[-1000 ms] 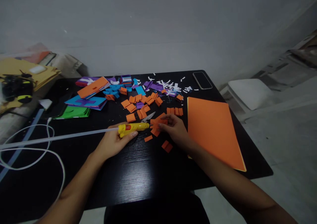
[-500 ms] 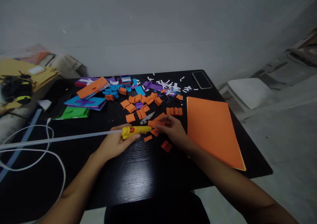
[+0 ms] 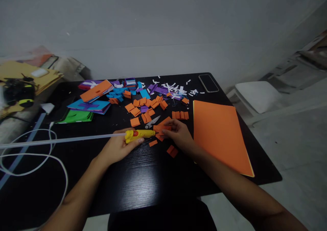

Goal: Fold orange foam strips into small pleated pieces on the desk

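Observation:
My left hand [image 3: 119, 147] is closed round a yellow hot glue gun [image 3: 140, 134], whose long clear glue stick [image 3: 76, 139] juts out to the left. The gun's nozzle is at the edge of a folded piece of orange paper [image 3: 160, 129], which my right hand [image 3: 178, 134] pinches between thumb and fingers. Whether the nozzle touches the paper, I cannot tell. Scissors [image 3: 153, 122] lie just behind, their handles hidden. Small orange paper pieces lie close by, among them a folded one [image 3: 172, 151] and a flat strip [image 3: 153, 143].
A stack of orange sheets [image 3: 217, 135] lies right of my right hand. Coloured paper envelopes [image 3: 88, 105] are piled at the left, and white scraps [image 3: 175, 88] are strewn at the back near a phone [image 3: 208, 83]. A white cable [image 3: 61, 163] loops on the left.
The glue gun's nozzle has shifted very slightly left relative to the orange paper. Both hands keep their grips, and the whole view has shifted slightly.

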Tool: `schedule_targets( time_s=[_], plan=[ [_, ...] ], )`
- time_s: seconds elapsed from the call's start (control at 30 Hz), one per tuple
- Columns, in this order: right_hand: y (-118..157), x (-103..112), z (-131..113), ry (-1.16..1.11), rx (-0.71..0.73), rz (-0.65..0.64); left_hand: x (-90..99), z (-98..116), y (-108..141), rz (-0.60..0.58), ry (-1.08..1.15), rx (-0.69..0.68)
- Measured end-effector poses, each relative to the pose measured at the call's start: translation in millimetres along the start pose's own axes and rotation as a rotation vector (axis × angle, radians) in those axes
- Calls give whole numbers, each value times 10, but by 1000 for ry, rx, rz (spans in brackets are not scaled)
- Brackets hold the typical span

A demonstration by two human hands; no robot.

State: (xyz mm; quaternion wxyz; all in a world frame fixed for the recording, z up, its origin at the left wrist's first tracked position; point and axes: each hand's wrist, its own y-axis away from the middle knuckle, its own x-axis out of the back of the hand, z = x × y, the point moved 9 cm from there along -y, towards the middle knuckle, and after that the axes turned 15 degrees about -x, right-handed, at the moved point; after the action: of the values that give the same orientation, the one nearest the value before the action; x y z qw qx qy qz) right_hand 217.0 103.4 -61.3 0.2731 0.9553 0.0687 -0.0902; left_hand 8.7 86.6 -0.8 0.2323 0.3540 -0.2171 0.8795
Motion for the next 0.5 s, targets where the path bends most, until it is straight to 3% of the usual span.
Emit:
schedule_targets(
  time_s=[0.37,0.5],
  plan=[
    [30,65,-91,63,21,66,62,-121,40,21,24,51],
    [31,92,-95,42,19,73,182,-148,66,57,-24,59]
  ],
)
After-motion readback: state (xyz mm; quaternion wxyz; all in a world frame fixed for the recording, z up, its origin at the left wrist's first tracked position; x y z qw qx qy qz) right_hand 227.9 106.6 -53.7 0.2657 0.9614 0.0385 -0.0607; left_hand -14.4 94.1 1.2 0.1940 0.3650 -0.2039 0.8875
